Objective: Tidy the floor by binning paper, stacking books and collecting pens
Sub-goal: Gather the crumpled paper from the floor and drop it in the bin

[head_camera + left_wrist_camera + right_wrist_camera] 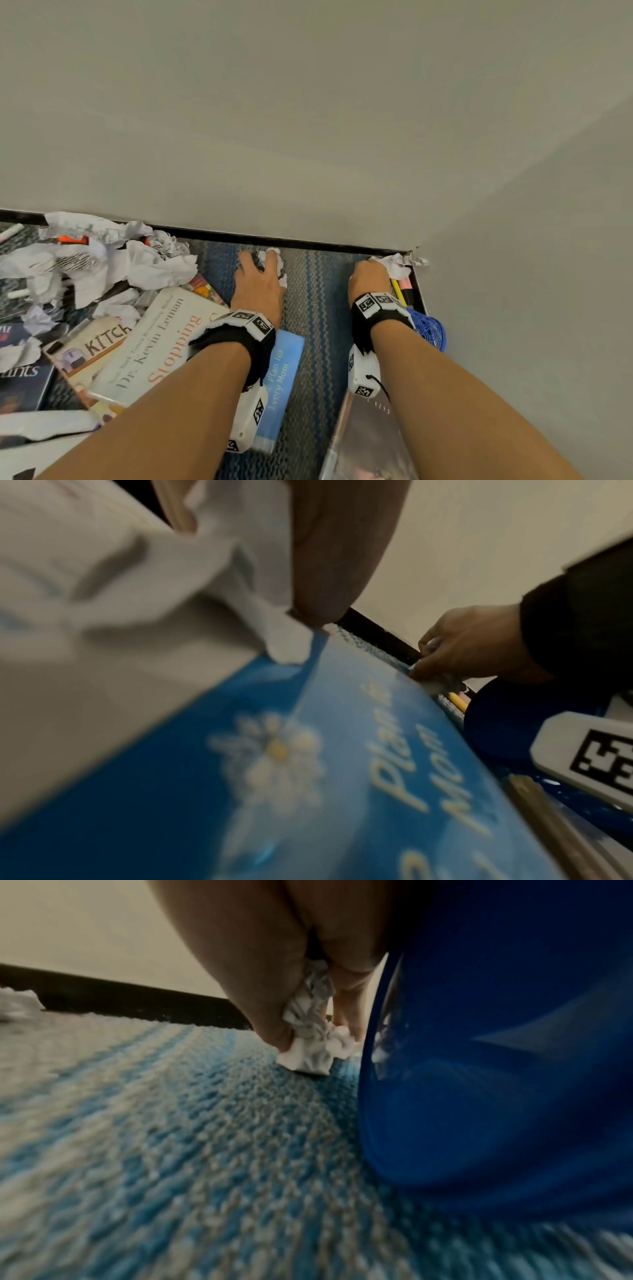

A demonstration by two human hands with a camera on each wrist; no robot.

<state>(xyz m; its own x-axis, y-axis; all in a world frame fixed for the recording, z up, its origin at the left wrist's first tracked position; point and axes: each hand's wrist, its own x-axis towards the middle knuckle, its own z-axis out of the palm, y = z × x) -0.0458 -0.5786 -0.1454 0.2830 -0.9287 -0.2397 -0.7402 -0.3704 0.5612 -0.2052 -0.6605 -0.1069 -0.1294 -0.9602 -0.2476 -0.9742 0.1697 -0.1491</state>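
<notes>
My left hand (265, 265) reaches down to the carpet by the wall, its fingers curled over a small crumpled paper ball (279, 262). The left wrist view shows that paper (137, 593) as a blurred white mass under the thumb. My right hand (378, 270) is in the corner and grips another crumpled paper (397, 267). The right wrist view shows thumb and fingers pinching this paper (310, 1042) just above the carpet. A blue mesh basket (428, 329) stands beside my right wrist. A yellow pen (399, 293) and a pink pen (407, 284) lie next to it.
A heap of crumpled paper (102, 260) with an orange pen (72, 240) lies at the left. Books are scattered about: a white one (161, 346), a kitchen book (96, 339), a blue one (281, 383) under my left wrist, a dark one (366, 438) under my right arm. The wall (308, 120) and black baseboard (308, 242) close off the far side.
</notes>
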